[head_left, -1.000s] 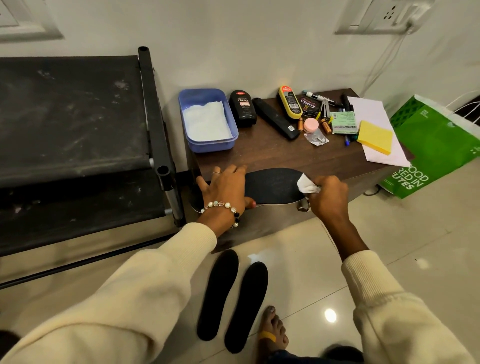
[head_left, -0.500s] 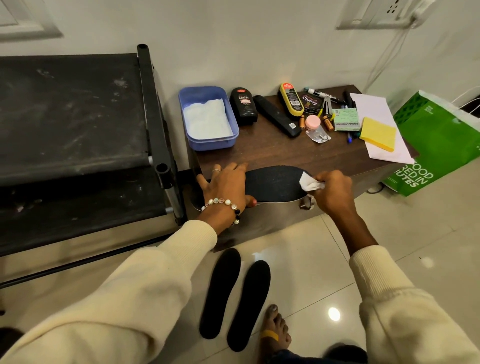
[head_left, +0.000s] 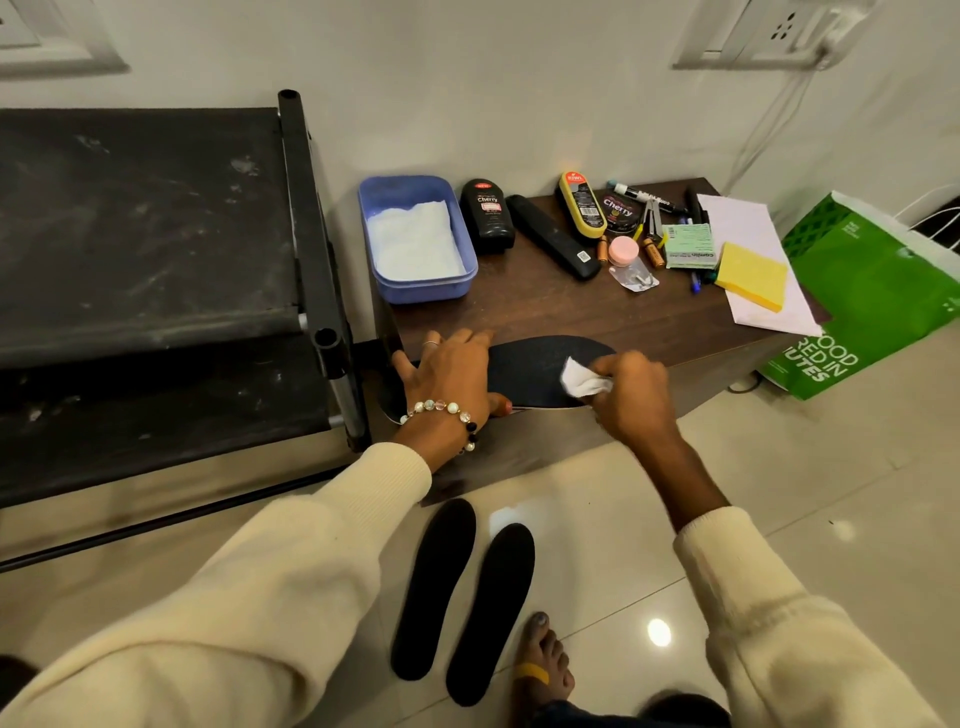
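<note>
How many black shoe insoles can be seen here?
3. One insole lies on the wooden table's front edge, the left hand pressing it, the right hand holding a white wipe on it. Two floor insoles lie side by side below. Others may be hidden.

Your sleeves (head_left: 249, 597): cream knit, ribbed cuffs | your left hand (head_left: 452, 379): thin ring (head_left: 431, 343) on one finger, wrist bracelet (head_left: 441, 409) of pale and dark round beads | your bare foot (head_left: 543, 654): yellow strap (head_left: 535, 674) across it
</note>
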